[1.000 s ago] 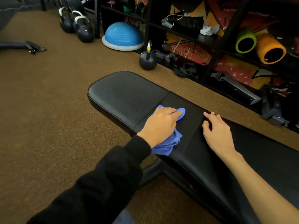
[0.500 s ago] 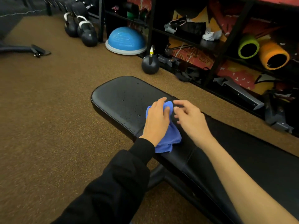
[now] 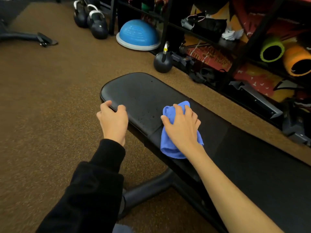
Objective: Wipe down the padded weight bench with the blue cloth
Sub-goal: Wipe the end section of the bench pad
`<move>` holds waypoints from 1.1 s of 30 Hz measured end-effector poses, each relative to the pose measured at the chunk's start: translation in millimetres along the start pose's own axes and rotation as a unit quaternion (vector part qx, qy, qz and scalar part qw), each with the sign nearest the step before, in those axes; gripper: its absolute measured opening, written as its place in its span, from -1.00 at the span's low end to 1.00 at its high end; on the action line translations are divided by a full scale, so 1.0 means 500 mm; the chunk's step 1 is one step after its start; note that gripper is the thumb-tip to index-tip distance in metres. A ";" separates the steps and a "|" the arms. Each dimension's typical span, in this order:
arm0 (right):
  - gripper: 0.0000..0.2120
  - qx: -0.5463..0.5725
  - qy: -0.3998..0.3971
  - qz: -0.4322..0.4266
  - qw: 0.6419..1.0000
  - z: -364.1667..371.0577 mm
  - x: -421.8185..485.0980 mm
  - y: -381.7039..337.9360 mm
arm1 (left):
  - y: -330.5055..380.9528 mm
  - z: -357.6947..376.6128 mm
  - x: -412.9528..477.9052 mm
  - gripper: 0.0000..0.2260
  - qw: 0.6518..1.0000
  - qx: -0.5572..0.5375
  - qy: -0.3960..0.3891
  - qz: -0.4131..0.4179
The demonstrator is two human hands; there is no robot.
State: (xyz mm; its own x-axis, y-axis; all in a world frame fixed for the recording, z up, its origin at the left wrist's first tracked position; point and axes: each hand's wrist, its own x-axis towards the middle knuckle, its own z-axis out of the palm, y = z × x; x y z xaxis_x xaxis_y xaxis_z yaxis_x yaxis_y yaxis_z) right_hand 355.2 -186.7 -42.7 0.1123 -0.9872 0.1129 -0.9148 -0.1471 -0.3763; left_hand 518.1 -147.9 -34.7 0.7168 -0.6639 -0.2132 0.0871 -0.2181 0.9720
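Observation:
The black padded weight bench (image 3: 143, 93) runs from the centre toward the lower right, with small droplets on its near pad. A crumpled blue cloth (image 3: 170, 145) lies on the bench at the seam between the two pads. My right hand (image 3: 182, 128) lies on top of the cloth, with fingers curled into its upper folds and pressing it on the pad. My left hand (image 3: 113, 121), in a black sleeve, grips the near left edge of the bench's end pad, fingers curled over the rim.
Brown speckled floor surrounds the bench. A black kettlebell (image 3: 162, 63) stands just beyond the bench end, and a blue balance dome (image 3: 138, 35) with two more kettlebells (image 3: 98, 25) lies farther back. A dark rack (image 3: 235, 41) with foam rollers lines the right. The bench's foot bar (image 3: 146, 190) sticks out below.
The cloth has passed from my left hand to my right hand. My left hand moved left to the bench's edge, and my right hand now covers the cloth at the seam.

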 end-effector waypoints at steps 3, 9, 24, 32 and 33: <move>-0.62 0.023 0.032 -0.023 0.999 0.003 0.039 0.029 | -0.007 0.003 0.010 -0.48 0.999 0.009 -0.037 -0.007; -0.67 0.034 0.005 -0.038 0.999 -0.005 0.185 0.092 | -0.033 0.013 0.030 -0.43 0.998 0.026 -0.051 0.031; -0.83 0.052 0.006 -0.200 0.978 -0.062 0.119 0.122 | -0.059 0.011 0.070 -0.39 0.998 0.022 -0.055 -0.020; -0.66 0.015 -0.003 -0.096 0.995 -0.009 0.258 0.119 | -0.055 0.020 0.068 -0.38 0.998 0.021 -0.059 -0.019; -0.65 0.014 -0.004 -0.095 0.995 -0.006 0.262 0.113 | -0.055 0.020 0.067 -0.38 0.998 0.021 -0.059 -0.018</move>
State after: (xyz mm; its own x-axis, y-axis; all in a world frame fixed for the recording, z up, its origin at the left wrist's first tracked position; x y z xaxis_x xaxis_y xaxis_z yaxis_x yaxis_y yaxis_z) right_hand 317.1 -324.2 -46.6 0.2847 -0.9421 0.1772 -0.8659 -0.3320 -0.3741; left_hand 533.0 -171.5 -69.4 0.6270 -0.7344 -0.2599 0.0801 -0.2711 0.9592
